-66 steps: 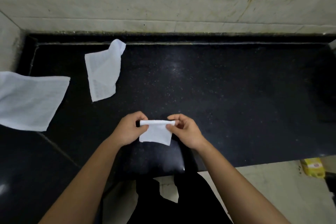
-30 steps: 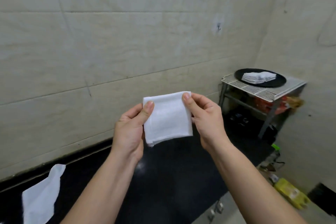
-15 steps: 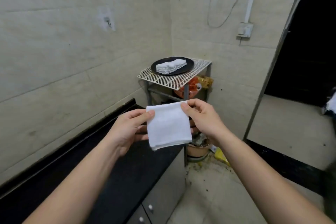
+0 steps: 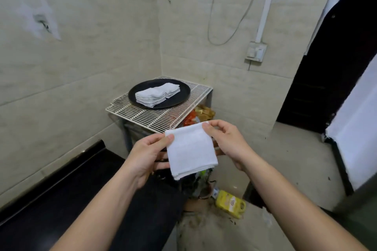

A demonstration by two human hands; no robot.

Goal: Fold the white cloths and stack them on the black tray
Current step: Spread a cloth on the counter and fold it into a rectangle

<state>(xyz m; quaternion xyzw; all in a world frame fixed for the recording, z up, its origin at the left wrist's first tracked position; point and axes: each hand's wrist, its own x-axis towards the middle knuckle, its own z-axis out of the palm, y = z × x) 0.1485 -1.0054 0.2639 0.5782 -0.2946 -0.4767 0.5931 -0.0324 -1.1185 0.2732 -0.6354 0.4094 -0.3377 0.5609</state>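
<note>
I hold a folded white cloth (image 4: 190,150) up in front of me by its two top corners. My left hand (image 4: 150,155) pinches the left corner and my right hand (image 4: 226,141) pinches the right one. The cloth hangs as a small square. Beyond it, a round black tray (image 4: 183,96) rests on a white wire rack (image 4: 163,117) in the room's corner. A stack of folded white cloths (image 4: 157,96) lies on the tray. My hands are below and in front of the rack, apart from it.
The black counter (image 4: 81,199) runs along the tiled wall at lower left. Under the rack sit orange packets (image 4: 195,117) and clutter. A yellow container (image 4: 230,204) lies on the floor. A dark doorway (image 4: 330,67) and a white panel (image 4: 355,134) stand at right.
The view has swung from the counter towards the corner rack, which is now closer and more central. Both hands keep hold of the folded cloth, carried along with the turn.
</note>
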